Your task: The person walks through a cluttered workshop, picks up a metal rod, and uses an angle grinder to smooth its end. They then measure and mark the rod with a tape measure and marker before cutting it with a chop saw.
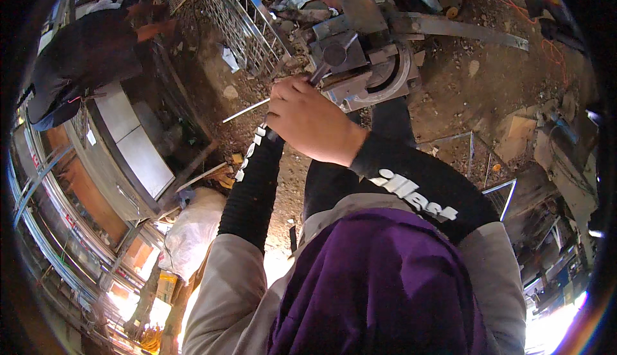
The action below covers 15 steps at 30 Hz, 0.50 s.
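Observation:
My right hand (312, 118) is closed around a dark handle (319, 74), which runs up to a round dark knob (334, 54). The handle lies over a grimy metal machine (350, 75) with a flat base and a curved, half-round part (393, 72) on its right. My left forearm (252, 184), in a black sleeve, reaches the same spot from below. The left hand is hidden behind the right one, so its fingers do not show. A thin pale rod (246, 110) sticks out to the left of my hands.
Another person in dark clothing (90, 59) is at the upper left. A metal grille (241, 20) leans beyond my hands. To the left stands a cabinet with pale panels (138, 143), beside a whitish sack (196, 233). A long flat metal bar (463, 28) extends rightward over dirt ground (456, 91).

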Available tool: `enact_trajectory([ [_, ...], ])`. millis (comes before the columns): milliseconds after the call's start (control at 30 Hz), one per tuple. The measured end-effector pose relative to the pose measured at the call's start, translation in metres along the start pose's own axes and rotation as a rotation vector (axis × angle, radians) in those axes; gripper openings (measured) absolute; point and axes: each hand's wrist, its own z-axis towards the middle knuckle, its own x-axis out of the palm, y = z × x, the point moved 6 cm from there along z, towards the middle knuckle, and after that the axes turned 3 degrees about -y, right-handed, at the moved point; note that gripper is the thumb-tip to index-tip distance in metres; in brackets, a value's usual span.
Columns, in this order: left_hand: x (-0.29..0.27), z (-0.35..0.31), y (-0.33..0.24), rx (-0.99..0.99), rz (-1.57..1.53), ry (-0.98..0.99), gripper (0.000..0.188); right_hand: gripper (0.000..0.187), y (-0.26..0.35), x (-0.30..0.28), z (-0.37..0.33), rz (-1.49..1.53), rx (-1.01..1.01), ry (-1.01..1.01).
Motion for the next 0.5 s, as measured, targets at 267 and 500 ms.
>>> enact_trajectory([
  [267, 0.028, -0.005, 0.032, -0.256, 0.053, 0.210, 0.021, 0.028, -0.016, -0.043, -0.092, 0.126, 0.100, -0.048],
  [500, 0.025, -0.004, 0.024, -0.186, 0.050, 0.129, 0.015, 0.032, -0.120, -0.113, -0.144, -0.268, 0.544, -0.120],
])
